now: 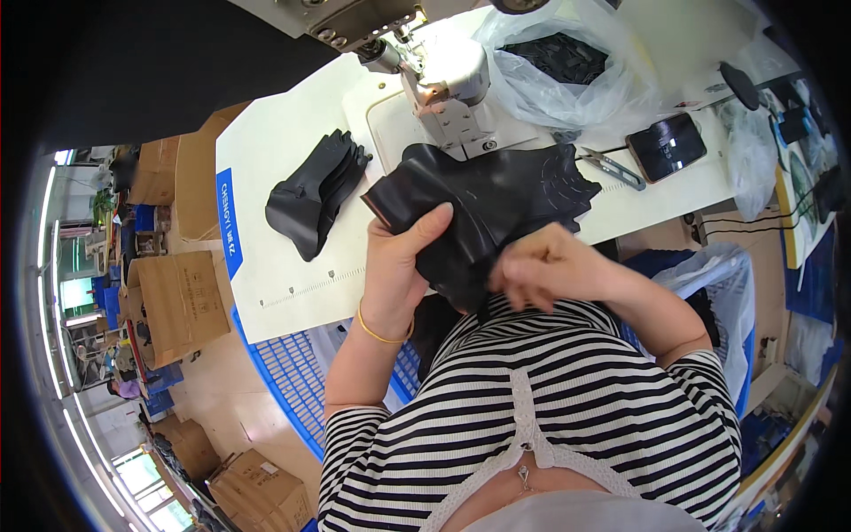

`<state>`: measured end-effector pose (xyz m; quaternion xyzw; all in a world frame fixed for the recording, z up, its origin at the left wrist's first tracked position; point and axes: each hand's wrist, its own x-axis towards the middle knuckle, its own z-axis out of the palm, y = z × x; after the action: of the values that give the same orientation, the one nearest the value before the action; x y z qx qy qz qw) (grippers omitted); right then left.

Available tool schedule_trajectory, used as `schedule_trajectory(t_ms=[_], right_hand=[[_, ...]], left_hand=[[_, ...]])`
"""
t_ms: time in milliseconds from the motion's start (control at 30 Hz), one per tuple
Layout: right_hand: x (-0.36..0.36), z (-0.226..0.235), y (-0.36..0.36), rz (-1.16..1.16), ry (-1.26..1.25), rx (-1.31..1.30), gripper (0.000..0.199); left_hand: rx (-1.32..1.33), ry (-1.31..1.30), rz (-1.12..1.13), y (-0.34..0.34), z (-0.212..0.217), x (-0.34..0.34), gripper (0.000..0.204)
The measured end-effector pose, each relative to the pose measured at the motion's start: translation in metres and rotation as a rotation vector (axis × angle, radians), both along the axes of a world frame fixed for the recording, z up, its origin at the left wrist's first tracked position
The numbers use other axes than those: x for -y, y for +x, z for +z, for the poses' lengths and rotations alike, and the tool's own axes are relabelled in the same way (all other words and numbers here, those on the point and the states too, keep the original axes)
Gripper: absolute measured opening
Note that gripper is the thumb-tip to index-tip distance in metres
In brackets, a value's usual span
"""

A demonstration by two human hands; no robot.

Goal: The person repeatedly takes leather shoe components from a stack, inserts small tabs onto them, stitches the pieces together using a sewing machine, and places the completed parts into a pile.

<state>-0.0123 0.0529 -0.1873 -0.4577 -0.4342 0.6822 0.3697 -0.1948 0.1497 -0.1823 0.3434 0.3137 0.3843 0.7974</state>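
The left of two side-by-side fisheye cameras on the person's head looks down at close range past the striped shirt (612, 390) onto the tabletop (275, 275), from near its front edge; the wide circle reaches beyond its near left corner to the floor (239, 390).
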Motion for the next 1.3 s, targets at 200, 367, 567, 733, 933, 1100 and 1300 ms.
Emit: schedule_trajectory(t_ms=[200,367,567,733,933,1100,1300], right_hand=[[0.006,-0.041,-0.030,-0.484,0.058,-1.045,0.045],[-0.001,-0.016,-0.030,-0.668,0.336,-0.108,0.030],[-0.004,-0.008,-0.032,-0.634,0.370,0.006,0.026],[-0.005,-0.012,-0.038,-0.730,0.403,-0.023,0.023],[-0.006,-0.015,-0.039,-0.775,0.432,0.042,0.020],[-0.005,-0.016,-0.036,-0.730,0.475,0.101,0.019],[-0.003,-0.020,-0.035,-0.737,0.463,0.063,0.019]], left_hand=[[-0.025,0.064,-0.059,0.007,0.015,0.014,0.026],[-0.308,0.282,-0.025,0.004,0.023,0.015,0.023],[-0.310,0.324,0.001,0.003,0.024,0.015,0.023],[-0.329,0.316,-0.016,0.005,0.026,0.014,0.022],[-0.283,0.070,-0.024,0.005,0.022,0.010,0.024],[-0.280,0.206,-0.039,0.006,0.018,0.010,0.025],[-0.274,0.189,-0.059,0.008,0.022,0.008,0.025]])
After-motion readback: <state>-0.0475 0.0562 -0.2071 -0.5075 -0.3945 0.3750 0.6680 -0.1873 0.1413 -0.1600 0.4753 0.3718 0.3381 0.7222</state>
